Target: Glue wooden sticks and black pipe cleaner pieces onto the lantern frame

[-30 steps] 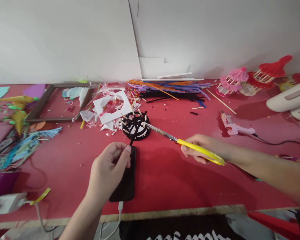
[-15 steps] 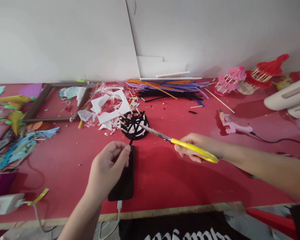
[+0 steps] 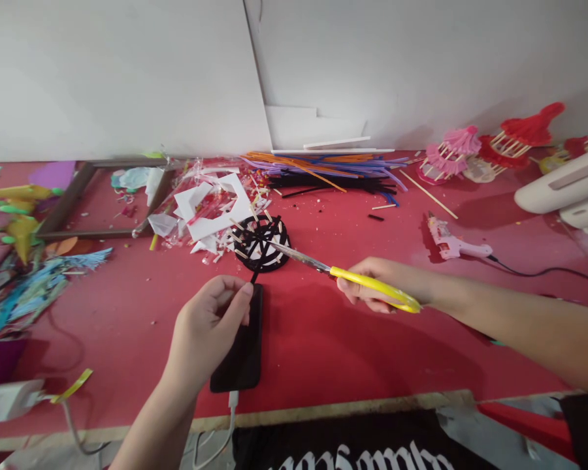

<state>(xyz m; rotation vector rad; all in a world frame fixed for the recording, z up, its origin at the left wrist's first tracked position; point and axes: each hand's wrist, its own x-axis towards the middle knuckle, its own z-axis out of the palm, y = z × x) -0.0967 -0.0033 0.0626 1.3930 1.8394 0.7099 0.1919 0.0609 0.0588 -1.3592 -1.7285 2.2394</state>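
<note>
Between thumb and forefinger, my left hand (image 3: 213, 320) pinches the near end of a black pipe cleaner (image 3: 257, 269). The strip runs away from me over a round black frame (image 3: 277, 261) with short pale sticks standing up around its ring. Yellow-handled scissors (image 3: 372, 286) are gripped in my right hand (image 3: 367, 281). Their blades point left, with the tips over the middle of the round frame; whether they touch it I cannot tell. Below my left hand lies a black phone (image 3: 238, 362), partly covered by the fingers and plugged into a white cable.
Behind the frame are plastic wrap and white paper scraps (image 3: 225, 219), and a pile of coloured pipe cleaners (image 3: 323, 171). A pink glue gun (image 3: 453, 241) lies at right, near small pink and red carousel-like models (image 3: 451, 153). A brown rectangular frame (image 3: 98, 233) and tassels (image 3: 44, 287) are at left.
The view has shifted slightly, moving everything a little left and up in the picture. Both hands keep their holds, and the scissor tips stay over the round frame.
</note>
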